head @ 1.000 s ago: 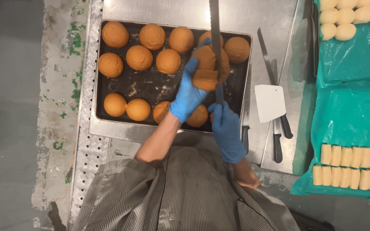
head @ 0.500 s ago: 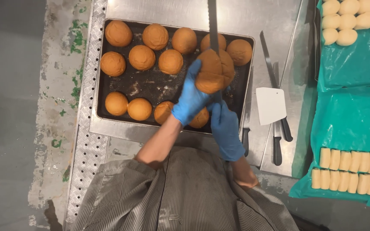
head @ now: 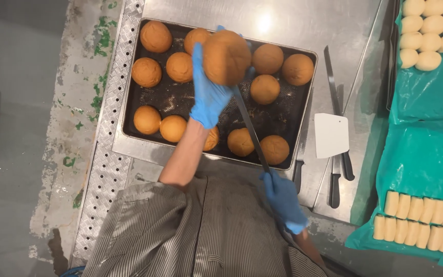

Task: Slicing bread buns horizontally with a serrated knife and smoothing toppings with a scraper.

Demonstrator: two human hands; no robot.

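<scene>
bench (head: 190, 13): we note a steel top carrying the tray; two spare knives (head: 340, 149) and a white scraper (head: 331, 135) lie just right of the tray.
tray (head: 129, 110): dark, perforated, holding round browned buns (head: 146, 72) in rows.
left hand (head: 208, 95): blue glove, fingers wrapped up around the held bun from below and behind, lifted above the tray.
held bun (head: 226, 56): domed crust faces us. We judge it light, with a firm crust over a soft crumb, easily crushed; best cupped around the sides, as it is now, not pinched. Being round, it has no clear long axis; its flat base appears to face away toward the tray.
right hand (head: 282, 197): blue glove, closed tight on the knife handle, near the body below the tray's front edge.
bread knife (head: 249, 128): long, thin, stiff. Its long axis runs diagonally from the handle at lower right up-left, tip end reaching under the held bun; we cannot tell whether the blade touches it.
</scene>
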